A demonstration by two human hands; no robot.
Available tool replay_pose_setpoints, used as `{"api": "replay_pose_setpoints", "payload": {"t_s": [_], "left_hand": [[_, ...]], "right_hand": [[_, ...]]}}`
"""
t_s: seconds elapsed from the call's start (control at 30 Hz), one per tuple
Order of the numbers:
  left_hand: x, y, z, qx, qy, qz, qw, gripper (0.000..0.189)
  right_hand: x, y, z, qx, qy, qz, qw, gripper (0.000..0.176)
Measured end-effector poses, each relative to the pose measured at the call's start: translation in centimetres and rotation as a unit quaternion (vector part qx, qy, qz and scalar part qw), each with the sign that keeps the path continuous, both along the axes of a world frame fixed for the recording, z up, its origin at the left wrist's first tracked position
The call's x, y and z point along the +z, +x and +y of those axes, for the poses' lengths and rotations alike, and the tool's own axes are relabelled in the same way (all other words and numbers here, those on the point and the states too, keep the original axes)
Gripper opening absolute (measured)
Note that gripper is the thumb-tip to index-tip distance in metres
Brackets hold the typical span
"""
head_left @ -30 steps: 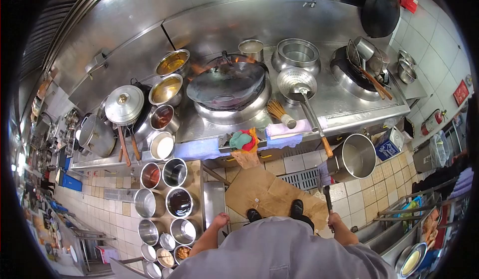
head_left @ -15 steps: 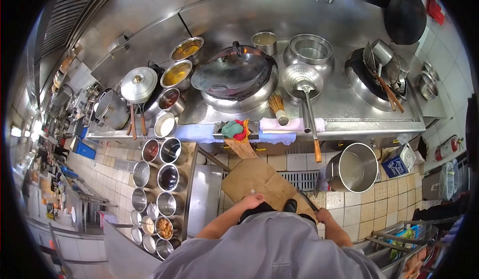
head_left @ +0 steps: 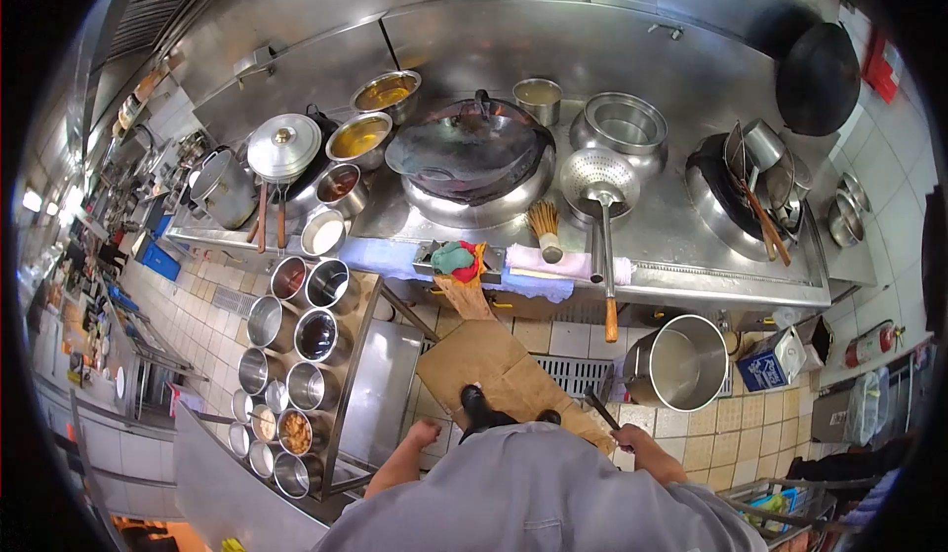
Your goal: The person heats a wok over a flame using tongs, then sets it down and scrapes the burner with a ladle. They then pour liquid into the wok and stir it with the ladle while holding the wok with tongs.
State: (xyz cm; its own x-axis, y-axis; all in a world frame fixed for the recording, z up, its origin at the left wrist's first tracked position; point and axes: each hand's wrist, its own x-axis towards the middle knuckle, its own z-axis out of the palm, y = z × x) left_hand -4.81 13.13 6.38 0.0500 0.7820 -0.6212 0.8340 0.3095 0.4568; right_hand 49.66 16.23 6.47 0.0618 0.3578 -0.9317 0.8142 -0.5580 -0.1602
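My right hand (head_left: 629, 437) grips one end of a slim dark stick-like tool (head_left: 599, 409), its far end pointing up and left over the floor. The kind of tool cannot be made out. On the other side of my body, my left hand (head_left: 426, 433) hangs low with curled fingers and nothing visible in them. Flattened cardboard (head_left: 504, 364) covers the floor under my shoes. Ahead on the steel range stand a large wok (head_left: 464, 157), a bamboo brush (head_left: 545, 226) and a perforated strainer (head_left: 597, 179) with a ladle on it, handle over the front edge.
A tall pot (head_left: 681, 369) stands right of the cardboard. Several steel containers fill the cart (head_left: 355, 364) on my left. A lidded pan (head_left: 284, 145) and bowls of yellow liquid (head_left: 358, 138) sit on the range. A fire extinguisher (head_left: 871, 345) stands far right.
My left hand has moved left and down, toward the cart, and its fingers look more curled. My right hand still holds the dark tool. The whole view has shifted slightly.
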Motion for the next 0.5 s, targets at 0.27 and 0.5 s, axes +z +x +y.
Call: {"api": "replay_pose_setpoints", "payload": {"t_s": [0.27,0.5], "left_hand": [[-6.9,0.2,-3.0,0.035,0.002,-0.038,0.999,0.034],[1.7,8.1,1.2,0.117,-0.055,-0.064,0.99,0.035]], "right_hand": [[0.9,-4.8,4.6,-0.007,0.049,0.049,0.998,0.058],[2.2,-4.3,5.4,0.089,0.034,0.033,0.995,0.061]]}}
